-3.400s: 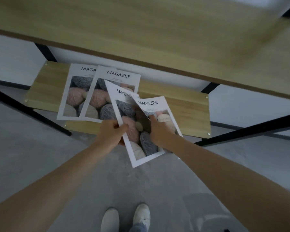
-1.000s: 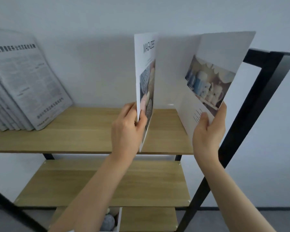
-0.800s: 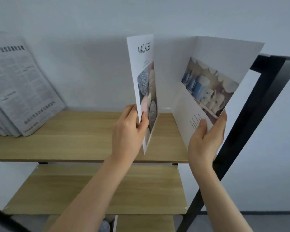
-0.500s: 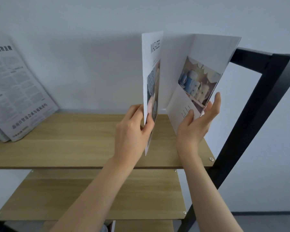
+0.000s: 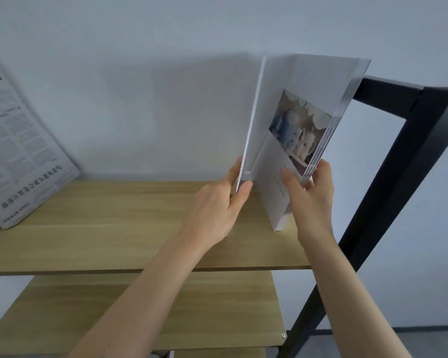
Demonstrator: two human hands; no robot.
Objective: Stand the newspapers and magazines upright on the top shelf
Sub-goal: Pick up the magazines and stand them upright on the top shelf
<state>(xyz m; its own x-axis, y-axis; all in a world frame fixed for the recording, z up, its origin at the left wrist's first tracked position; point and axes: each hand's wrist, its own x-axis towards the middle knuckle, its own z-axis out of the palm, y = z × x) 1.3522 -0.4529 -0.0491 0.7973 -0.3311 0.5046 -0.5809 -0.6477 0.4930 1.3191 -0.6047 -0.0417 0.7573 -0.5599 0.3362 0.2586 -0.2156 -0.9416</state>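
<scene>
Magazines (image 5: 300, 120) upright on top shelf (image 5: 119, 228), long axis vertical, left hand (image 5: 217, 208) and right hand (image 5: 310, 197) both gripping them.

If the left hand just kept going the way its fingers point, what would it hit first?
The left hand points up and away, already gripping one magazine by its front edge. Carrying on, it would most likely meet the wall behind the top shelf, though depth is hard to judge.
</scene>
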